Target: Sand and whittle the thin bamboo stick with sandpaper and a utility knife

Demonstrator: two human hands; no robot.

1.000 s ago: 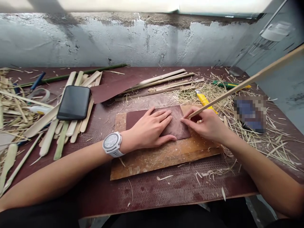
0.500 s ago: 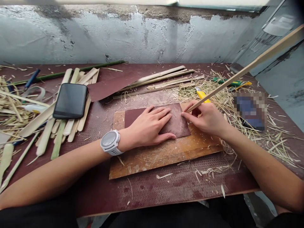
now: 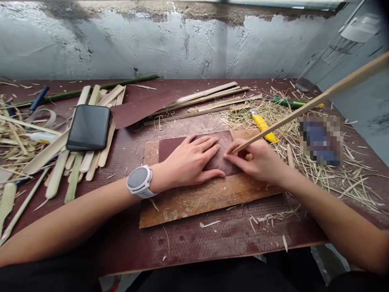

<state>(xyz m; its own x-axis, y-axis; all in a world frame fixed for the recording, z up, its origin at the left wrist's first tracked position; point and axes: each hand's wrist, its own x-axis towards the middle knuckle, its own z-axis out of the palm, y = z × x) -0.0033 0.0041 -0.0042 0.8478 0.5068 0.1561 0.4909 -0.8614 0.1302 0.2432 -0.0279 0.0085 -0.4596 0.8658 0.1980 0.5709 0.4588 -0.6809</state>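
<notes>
My left hand lies flat, fingers outstretched, on a dark reddish-brown sheet of sandpaper that is dusted pale on its right part. Under the sheet is a worn wooden board. Between the fingertips of my right hand is the lower end of a long bamboo strip, which slants up to the right and out of view. Its tip is at the dusty part of the sandpaper; my fingers partly hide it. A yellow utility knife lies just beyond my right hand.
A black phone rests on several flat bamboo pieces at left. Behind the board lie another brown sheet and bamboo strips. Shavings, a green tool and a blurred-out object are at right, near the wall.
My right hand has slid left and slightly toward me, bringing the bamboo strip's tip farther over the sandpaper. More of the yellow knife shows. My left hand stays on the sheet.
</notes>
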